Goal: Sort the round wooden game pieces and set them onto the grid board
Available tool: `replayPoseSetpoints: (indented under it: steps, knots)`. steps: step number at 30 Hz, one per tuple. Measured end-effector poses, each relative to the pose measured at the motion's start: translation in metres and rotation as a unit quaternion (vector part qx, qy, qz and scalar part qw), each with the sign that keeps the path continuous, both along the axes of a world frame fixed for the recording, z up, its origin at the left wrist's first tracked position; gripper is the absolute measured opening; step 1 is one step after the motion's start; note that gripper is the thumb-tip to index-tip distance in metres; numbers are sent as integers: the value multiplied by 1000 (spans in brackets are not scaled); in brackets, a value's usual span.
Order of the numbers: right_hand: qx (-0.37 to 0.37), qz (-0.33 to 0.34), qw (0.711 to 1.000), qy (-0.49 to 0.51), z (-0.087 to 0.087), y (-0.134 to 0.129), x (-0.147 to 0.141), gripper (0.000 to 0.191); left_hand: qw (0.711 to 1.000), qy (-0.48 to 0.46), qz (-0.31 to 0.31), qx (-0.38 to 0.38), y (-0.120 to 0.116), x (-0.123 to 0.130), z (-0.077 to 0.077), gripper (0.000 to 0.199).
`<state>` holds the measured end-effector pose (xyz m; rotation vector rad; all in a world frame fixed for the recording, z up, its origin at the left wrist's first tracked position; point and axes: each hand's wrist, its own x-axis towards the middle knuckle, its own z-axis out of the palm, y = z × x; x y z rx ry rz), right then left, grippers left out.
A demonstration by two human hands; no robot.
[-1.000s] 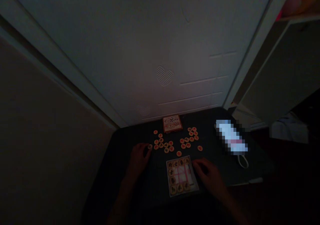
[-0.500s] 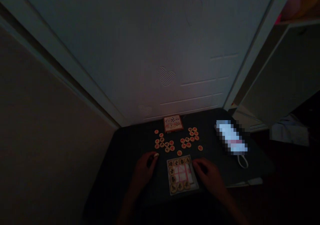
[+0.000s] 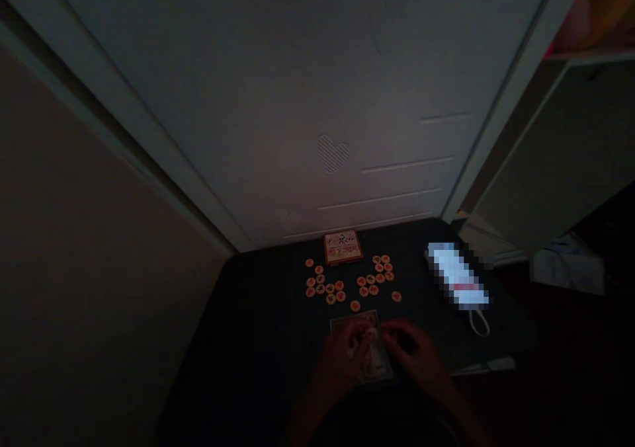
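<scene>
Over the left part of a shallow tray (image 3: 389, 362) of round pieces is my left hand (image 3: 344, 348), its fingers pinched around a pale round piece (image 3: 370, 334). My right hand (image 3: 404, 344) sits at the tray's right edge with thumb and fingers closed near that piece; whatever is between them is too dark to make out. Several round pieces with red or dark characters lie behind the tray in a left group (image 3: 330, 289) and a right group (image 3: 380, 278). One piece (image 3: 355, 306) lies just behind the tray.
A square printed box (image 3: 343, 246) stands at the back of the dark table (image 3: 253, 315), against a pale panel (image 3: 278, 103) with heart shapes. To the right lies a blurred bright device (image 3: 457, 275) with a strap loop (image 3: 479, 323).
My left hand has moved right from beside the tray to over it, with a pale piece in its fingers, and now covers much of the tray. My right hand has hardly moved.
</scene>
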<state>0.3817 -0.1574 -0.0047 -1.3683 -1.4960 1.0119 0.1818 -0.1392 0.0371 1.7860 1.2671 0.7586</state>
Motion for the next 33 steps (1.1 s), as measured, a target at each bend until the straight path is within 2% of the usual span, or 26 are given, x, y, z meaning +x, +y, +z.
replayPoseSetpoints:
  steps: [9,16,24,33]
  knots:
    - [19,7,1000,0,2,0,-2,28,999,-17,-27,29,-6,8,-2,15]
    - [24,0,1000,-9,3,0,-2,30,997,-20,-64,45,-7,12,0,27]
    - [0,-13,1000,6,6,0,-4,32,999,-23,-39,23,-5,15,-5,20]
    - [9,-18,1000,15,8,-1,-4,33,999,-9,-23,34,-3,15,-4,15]
